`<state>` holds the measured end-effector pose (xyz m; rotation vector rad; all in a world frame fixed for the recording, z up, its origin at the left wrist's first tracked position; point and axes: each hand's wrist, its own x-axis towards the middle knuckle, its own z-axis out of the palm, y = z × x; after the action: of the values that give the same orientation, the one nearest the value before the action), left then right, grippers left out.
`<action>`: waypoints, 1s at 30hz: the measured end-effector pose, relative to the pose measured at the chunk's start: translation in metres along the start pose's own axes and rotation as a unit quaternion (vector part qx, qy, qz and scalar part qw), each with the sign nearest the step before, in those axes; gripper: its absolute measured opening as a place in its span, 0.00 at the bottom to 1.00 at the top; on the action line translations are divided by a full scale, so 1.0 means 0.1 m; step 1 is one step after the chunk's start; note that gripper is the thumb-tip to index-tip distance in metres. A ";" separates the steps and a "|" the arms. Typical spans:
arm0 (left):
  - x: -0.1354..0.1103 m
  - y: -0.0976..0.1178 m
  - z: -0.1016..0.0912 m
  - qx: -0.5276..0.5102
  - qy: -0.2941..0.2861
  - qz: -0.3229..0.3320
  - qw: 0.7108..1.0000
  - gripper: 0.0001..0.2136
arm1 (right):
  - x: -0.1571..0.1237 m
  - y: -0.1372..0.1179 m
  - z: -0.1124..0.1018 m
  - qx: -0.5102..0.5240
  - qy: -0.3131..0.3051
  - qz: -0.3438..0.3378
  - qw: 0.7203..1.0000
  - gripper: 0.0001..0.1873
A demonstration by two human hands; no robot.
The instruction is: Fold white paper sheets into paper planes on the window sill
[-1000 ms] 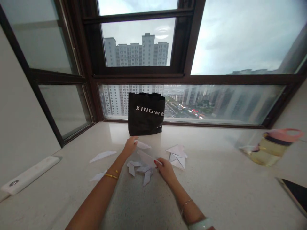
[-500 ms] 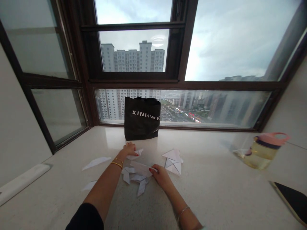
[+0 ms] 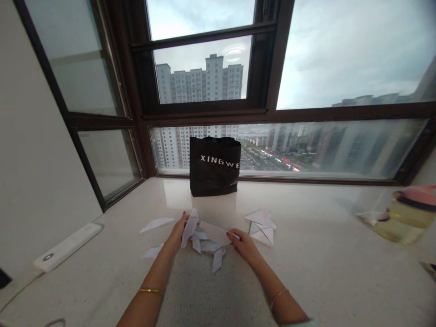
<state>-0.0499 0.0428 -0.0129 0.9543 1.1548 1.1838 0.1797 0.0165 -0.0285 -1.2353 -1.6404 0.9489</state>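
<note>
Left hand [image 3: 178, 232]: fingers drawn in on a folded paper piece [image 3: 190, 227], which stands steeply tilted at the left edge of the loose pile. Half a second earlier this hand is farther forward, its fingers on a piece lying near the bag; that spot now shows bare surface.

Right hand [image 3: 244, 245]: thumb and fingers pinched on the right end of a longer folded paper strip [image 3: 214, 233], as in both earlier frames. The strip extends leftward above the loose pile [image 3: 215, 257], towards the left hand's piece.

Unchanged: two white slips [image 3: 156, 224] left of the left hand; overlapping folded papers [image 3: 262, 232] beyond the right hand, to its right; black bag [image 3: 215, 168] upright before the window.
</note>
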 end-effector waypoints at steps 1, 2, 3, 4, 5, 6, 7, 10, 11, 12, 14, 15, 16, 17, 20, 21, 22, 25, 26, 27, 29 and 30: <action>-0.05 -0.02 -0.02 -0.051 -0.002 -0.003 0.999 0.22 | 0.00 -0.01 -0.01 0.010 0.002 0.005 1.000 0.19; -0.10 -0.03 -0.02 -0.076 -0.001 0.004 0.997 0.21 | 0.00 -0.03 -0.02 0.021 -0.001 0.012 1.000 0.20; -0.13 -0.03 -0.01 -0.076 -0.001 0.020 0.997 0.20 | 0.00 -0.05 -0.04 0.034 -0.006 0.019 0.999 0.20; -0.17 -0.02 0.01 -0.082 -0.013 0.028 0.996 0.20 | -0.01 -0.07 -0.05 0.047 -0.014 0.026 0.998 0.20; -0.21 -0.01 0.03 -0.089 -0.034 0.031 0.995 0.21 | -0.01 -0.10 -0.07 0.060 -0.021 0.030 0.998 0.21; -0.24 0.01 0.07 -0.096 -0.061 0.028 0.993 0.22 | -0.02 -0.12 -0.08 0.073 -0.028 0.032 0.996 0.21; -0.27 0.03 0.10 -0.103 -0.088 0.021 0.991 0.22 | -0.02 -0.13 -0.08 0.086 -0.029 0.031 0.995 0.21; -0.36 0.09 0.20 -0.120 -0.140 -0.017 0.983 0.18 | -0.03 -0.16 -0.08 0.126 -0.014 0.025 0.992 0.22; -0.38 0.10 0.22 -0.127 -0.150 -0.028 0.980 0.17 | -0.03 -0.16 -0.07 0.137 -0.010 0.024 0.990 0.22; -0.39 0.11 0.23 -0.134 -0.158 -0.037 0.978 0.16 | -0.04 -0.17 -0.07 0.146 -0.007 0.024 0.989 0.22; -0.40 0.09 0.24 -0.144 -0.179 -0.046 0.972 0.14 | -0.05 -0.18 -0.05 0.155 -0.006 0.024 0.988 0.21; -0.40 0.08 0.24 -0.144 -0.189 -0.046 0.970 0.14 | -0.06 -0.19 -0.05 0.156 -0.008 0.024 0.987 0.21; -0.39 0.07 0.24 -0.139 -0.198 -0.041 0.969 0.16 | -0.07 -0.20 -0.04 0.154 -0.014 0.022 0.988 0.21; -0.39 0.05 0.25 -0.130 -0.207 -0.034 0.969 0.19 | -0.08 -0.22 -0.04 0.147 -0.025 0.017 0.989 0.20; -0.38 0.02 0.26 -0.079 -0.215 -0.015 0.973 0.24 | -0.12 -0.27 -0.02 0.100 -0.076 0.001 0.992 0.19; -0.38 0.01 0.26 -0.057 -0.212 -0.015 0.975 0.24 | -0.14 -0.28 -0.02 0.078 -0.092 -0.001 0.993 0.19; -0.38 0.01 0.26 -0.034 -0.209 -0.019 0.977 0.24 | -0.15 -0.30 -0.01 0.059 -0.105 -0.005 0.993 0.18; -0.40 0.02 0.25 0.021 -0.203 -0.028 0.978 0.24 | -0.16 -0.33 0.01 0.023 -0.102 -0.026 0.994 0.15; -0.41 0.02 0.24 0.036 -0.200 -0.027 0.979 0.23 | -0.16 -0.33 0.02 0.019 -0.088 -0.031 0.995 0.14; -0.42 0.03 0.24 0.050 -0.194 -0.025 0.979 0.24 | -0.16 -0.34 0.02 0.018 -0.072 -0.032 0.997 0.13; -0.44 0.04 0.25 0.081 -0.180 -0.021 0.980 0.25 | -0.15 -0.34 0.02 0.035 -0.051 -0.019 0.998 0.13; -0.44 0.04 0.25 0.099 -0.178 -0.020 0.979 0.25 | -0.15 -0.35 0.02 0.059 -0.051 -0.008 0.997 0.13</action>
<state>-0.0258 0.0004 0.0027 1.2332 1.0077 0.8325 0.1688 -0.0056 0.0000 -1.1078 -1.6453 1.0987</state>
